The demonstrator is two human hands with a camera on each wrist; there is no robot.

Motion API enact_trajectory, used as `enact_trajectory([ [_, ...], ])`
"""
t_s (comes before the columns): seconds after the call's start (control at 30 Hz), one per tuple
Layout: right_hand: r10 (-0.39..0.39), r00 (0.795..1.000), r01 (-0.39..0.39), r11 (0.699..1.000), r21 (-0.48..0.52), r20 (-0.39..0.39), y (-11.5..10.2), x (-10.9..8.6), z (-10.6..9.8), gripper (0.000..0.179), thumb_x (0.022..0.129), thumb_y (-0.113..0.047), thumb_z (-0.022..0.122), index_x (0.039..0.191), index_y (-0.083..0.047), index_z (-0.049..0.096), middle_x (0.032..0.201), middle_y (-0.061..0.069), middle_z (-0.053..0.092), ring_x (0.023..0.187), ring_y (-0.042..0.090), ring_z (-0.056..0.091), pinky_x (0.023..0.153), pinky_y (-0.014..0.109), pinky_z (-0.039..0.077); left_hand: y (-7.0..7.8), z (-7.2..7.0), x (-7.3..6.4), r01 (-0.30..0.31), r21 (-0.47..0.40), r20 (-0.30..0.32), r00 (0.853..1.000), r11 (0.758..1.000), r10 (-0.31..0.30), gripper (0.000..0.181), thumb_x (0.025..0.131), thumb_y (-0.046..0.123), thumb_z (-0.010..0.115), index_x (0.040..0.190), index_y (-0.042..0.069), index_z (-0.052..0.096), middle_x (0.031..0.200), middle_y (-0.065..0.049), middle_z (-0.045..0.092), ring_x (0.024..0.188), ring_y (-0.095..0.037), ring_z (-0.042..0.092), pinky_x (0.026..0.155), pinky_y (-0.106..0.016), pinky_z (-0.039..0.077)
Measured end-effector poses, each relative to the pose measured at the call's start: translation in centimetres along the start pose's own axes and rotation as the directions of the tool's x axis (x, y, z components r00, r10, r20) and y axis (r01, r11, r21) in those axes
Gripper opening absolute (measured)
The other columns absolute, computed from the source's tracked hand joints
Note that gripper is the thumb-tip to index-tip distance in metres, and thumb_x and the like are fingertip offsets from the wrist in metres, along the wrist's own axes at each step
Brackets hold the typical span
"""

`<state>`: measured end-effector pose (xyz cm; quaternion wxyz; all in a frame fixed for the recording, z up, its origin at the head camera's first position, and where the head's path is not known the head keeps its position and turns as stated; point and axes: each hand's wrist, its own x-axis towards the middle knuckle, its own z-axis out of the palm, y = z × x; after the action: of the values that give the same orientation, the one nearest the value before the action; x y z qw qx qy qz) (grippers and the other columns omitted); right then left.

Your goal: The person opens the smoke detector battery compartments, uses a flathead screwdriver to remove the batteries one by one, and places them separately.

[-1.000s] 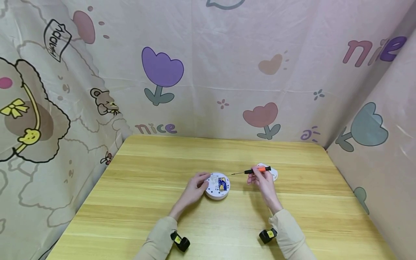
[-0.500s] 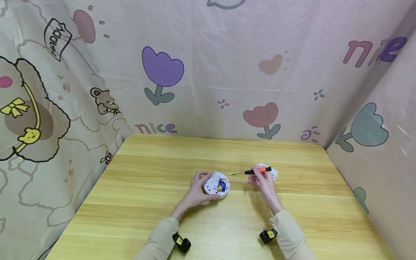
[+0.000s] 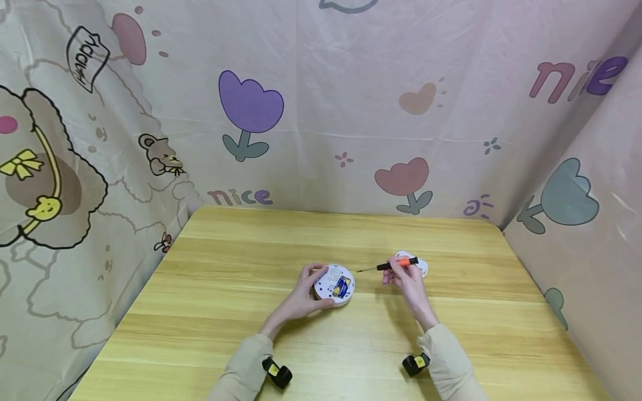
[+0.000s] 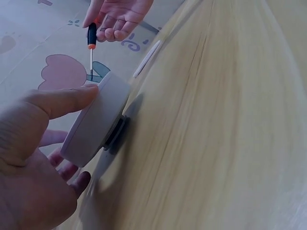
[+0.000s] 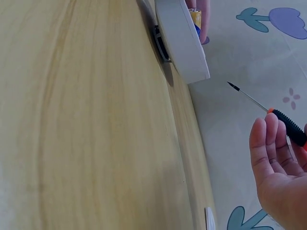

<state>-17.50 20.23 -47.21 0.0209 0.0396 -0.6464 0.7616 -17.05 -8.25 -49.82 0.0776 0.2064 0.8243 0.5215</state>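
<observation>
A round white battery device (image 3: 326,281) lies on the table with its open battery bay facing up. Blue-and-yellow batteries (image 3: 342,287) show in that bay. My left hand (image 3: 303,294) grips the device by its rim, thumb on the near side and fingers on the far side. In the left wrist view a dark raised part (image 4: 115,133) juts from its underside. My right hand (image 3: 408,281) pinches an orange-and-black screwdriver (image 3: 396,263), whose thin tip points left, a little apart from the device. Partly hidden behind that hand is a white cover (image 3: 423,268), flat on the table.
The wooden table (image 3: 241,250) reaches back to a patterned curtain (image 3: 321,111), which also hangs on both sides. Black wrist cameras (image 3: 277,373) sit at both sleeves, close above the tabletop.
My left hand has shifted from the device's left edge to a grip across its rim, with the thumb now on the near side. The device has turned slightly. The right hand stays nearly still.
</observation>
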Motion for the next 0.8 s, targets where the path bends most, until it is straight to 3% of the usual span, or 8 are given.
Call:
enact_trajectory([
  [0.23,-0.018,0.999,0.019,1.000,-0.021,0.048,0.06,-0.25,-0.20,0.020,0.106,-0.015,0.050,0.108,0.004,0.052,0.081,0.000,0.065,0.068,0.009,0.066,0.066,0.023,0.061,-0.01,-0.38,0.06,-0.004,-0.007,0.038,0.999,1.000,0.004,0.082,0.086,0.017,0.078,0.153,-0.001,0.035,0.161,-0.022,0.022,0.151,-0.045,0.019,0.124,-0.066,0.015],
  [0.8,-0.049,0.996,0.055,0.996,-0.072,0.076,0.09,-0.78,-0.03,0.030,0.105,-0.012,0.051,0.112,0.017,0.048,0.081,0.001,0.066,0.068,0.009,0.066,0.067,0.023,0.062,-0.29,-0.84,-0.29,0.028,-0.036,0.056,0.998,0.999,-0.026,0.075,0.093,0.011,0.067,0.157,0.002,0.029,0.163,-0.019,0.023,0.153,-0.043,0.021,0.126,-0.062,0.014],
])
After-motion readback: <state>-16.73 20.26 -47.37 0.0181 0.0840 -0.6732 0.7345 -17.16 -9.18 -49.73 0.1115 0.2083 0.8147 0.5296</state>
